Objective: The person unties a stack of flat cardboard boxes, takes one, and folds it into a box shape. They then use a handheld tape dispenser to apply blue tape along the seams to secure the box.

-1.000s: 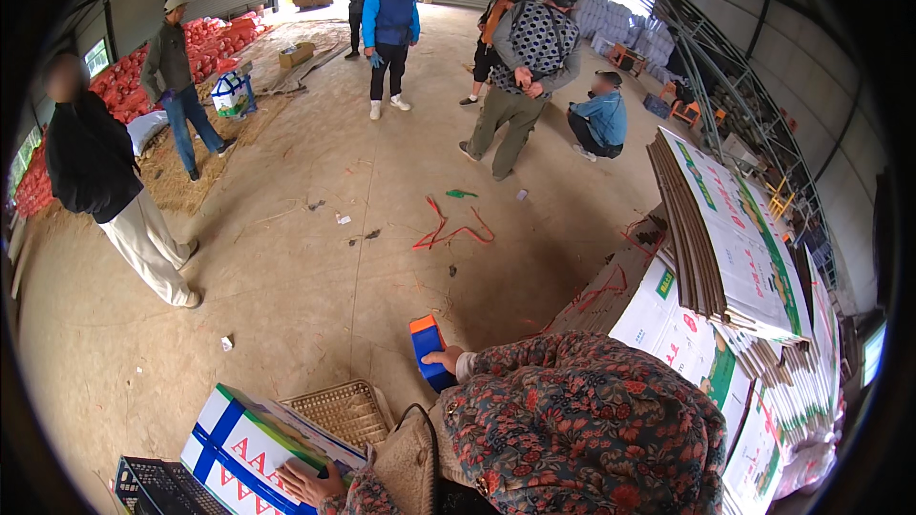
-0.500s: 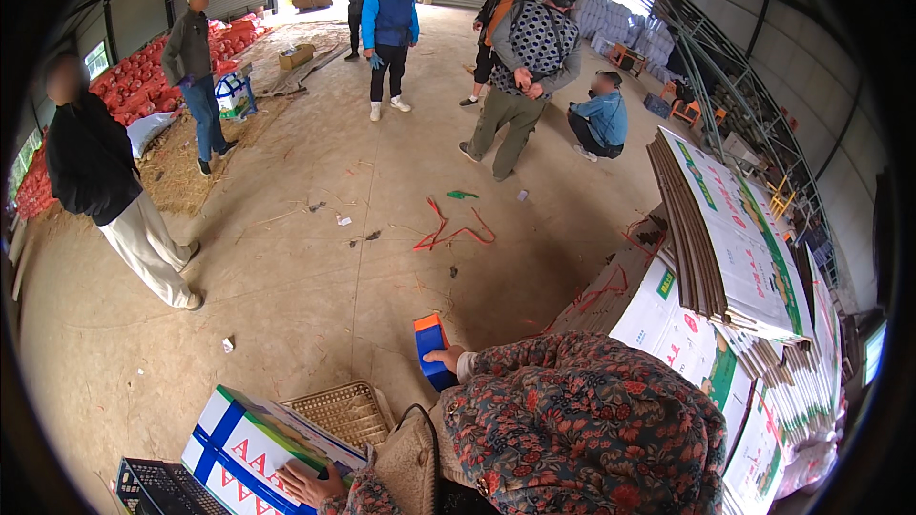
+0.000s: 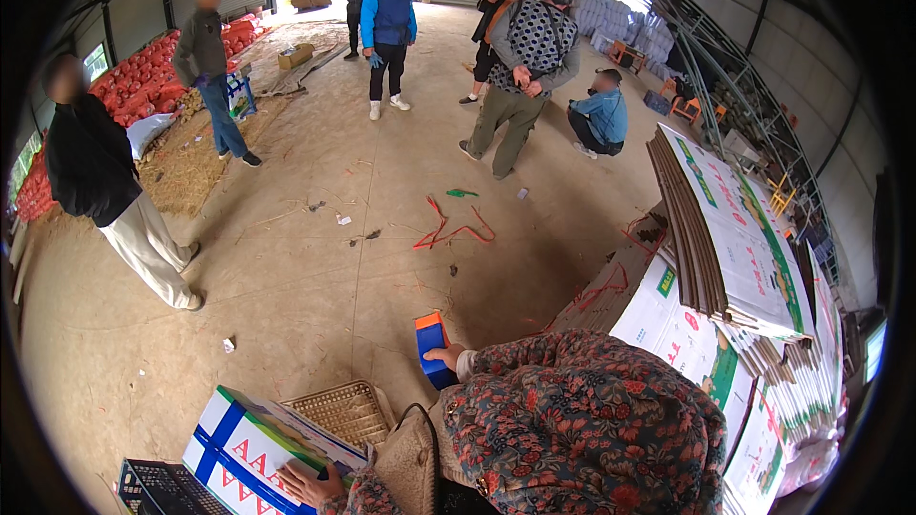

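My right hand [image 3: 445, 357], at the end of a floral sleeve, grips a blue block-shaped object with an orange top [image 3: 431, 347] and holds it upright just above the dirt floor. My left hand [image 3: 307, 485] is at the lower edge, fingers curled over the near edge of a white carton with blue stripes and red marks [image 3: 250, 448]. A tan bag [image 3: 408, 463] hangs between my arms. A woven basket [image 3: 342, 411] lies right behind the carton.
A black plastic crate [image 3: 162, 488] sits left of the carton. Tall stacks of flat cartons [image 3: 730, 248] fill the right side. Several people stand or crouch farther off; the nearest one [image 3: 105, 186] is at left. Red straps [image 3: 448, 229] lie on the floor, and red mesh sacks [image 3: 143, 81] are heaped at far left.
The person in the cap at the far left has walked a little to the right. My hands, the blue object and the carton have stayed where they were.
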A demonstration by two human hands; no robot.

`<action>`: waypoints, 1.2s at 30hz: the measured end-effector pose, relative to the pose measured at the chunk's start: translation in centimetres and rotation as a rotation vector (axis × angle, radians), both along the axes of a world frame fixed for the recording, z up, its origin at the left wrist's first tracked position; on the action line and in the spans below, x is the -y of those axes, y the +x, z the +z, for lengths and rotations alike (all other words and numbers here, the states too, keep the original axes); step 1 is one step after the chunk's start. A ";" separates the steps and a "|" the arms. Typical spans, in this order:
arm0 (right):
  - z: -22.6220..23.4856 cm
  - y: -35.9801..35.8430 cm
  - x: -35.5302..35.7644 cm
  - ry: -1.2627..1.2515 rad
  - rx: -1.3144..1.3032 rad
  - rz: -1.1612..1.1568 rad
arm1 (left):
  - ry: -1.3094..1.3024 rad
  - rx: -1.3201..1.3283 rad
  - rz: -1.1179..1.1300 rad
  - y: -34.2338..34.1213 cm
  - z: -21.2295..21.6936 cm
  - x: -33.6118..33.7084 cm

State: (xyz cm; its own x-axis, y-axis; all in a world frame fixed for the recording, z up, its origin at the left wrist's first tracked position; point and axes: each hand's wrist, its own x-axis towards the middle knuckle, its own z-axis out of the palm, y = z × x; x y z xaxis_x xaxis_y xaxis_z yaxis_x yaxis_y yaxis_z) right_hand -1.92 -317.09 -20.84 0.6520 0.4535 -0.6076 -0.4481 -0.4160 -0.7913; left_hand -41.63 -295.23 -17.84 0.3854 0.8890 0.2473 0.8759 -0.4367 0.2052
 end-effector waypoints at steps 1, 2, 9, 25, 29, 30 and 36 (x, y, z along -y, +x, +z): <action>0.2 -0.1 0.0 -0.002 -0.011 -0.008 | 0.071 0.022 -0.082 -0.7 0.1 -0.8; 0.5 -0.1 0.0 -0.010 -0.022 -0.023 | 0.141 0.045 -0.163 -1.2 0.0 -1.4; 1.6 0.1 0.3 -0.074 0.070 0.022 | -0.298 0.875 0.119 -3.2 1.6 -2.9; 5.1 -0.7 -0.4 -0.181 0.149 0.110 | 0.088 0.160 0.065 1.1 -0.8 -2.2; 6.3 -0.6 -0.7 -0.205 0.141 0.149 | 0.100 0.126 0.058 1.8 -1.0 -2.4; 6.3 -0.5 -0.7 -0.202 0.133 0.149 | 0.102 0.116 0.058 2.0 -1.0 -2.5; 3.9 0.6 -0.2 -0.151 0.063 0.129 | 0.122 0.072 0.052 2.5 -1.1 -2.1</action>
